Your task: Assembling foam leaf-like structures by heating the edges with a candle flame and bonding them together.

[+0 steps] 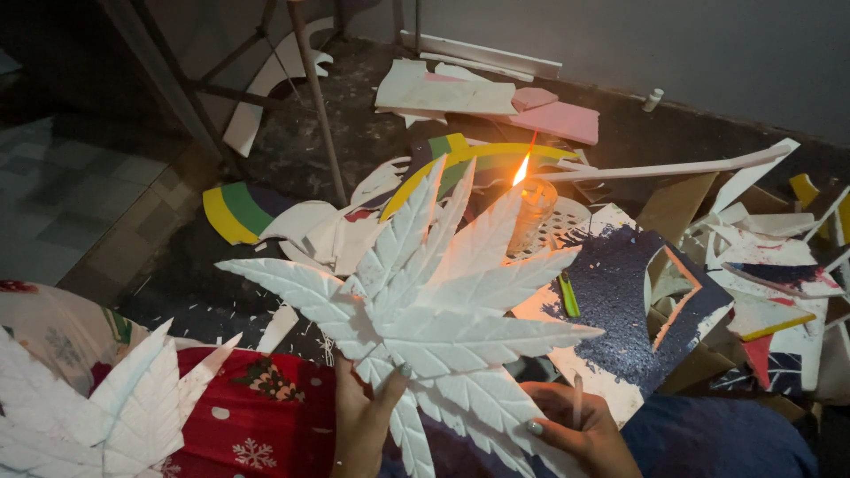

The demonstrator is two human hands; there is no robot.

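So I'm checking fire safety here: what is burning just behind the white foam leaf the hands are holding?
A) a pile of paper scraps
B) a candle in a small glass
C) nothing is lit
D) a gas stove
B: a flame rises from a candle in a small glass on the floor, right behind the tips of the white foam leaf held by the left hand and right hand.

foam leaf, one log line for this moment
left hand holds foam leaf | right hand holds thin stick | lit candle behind
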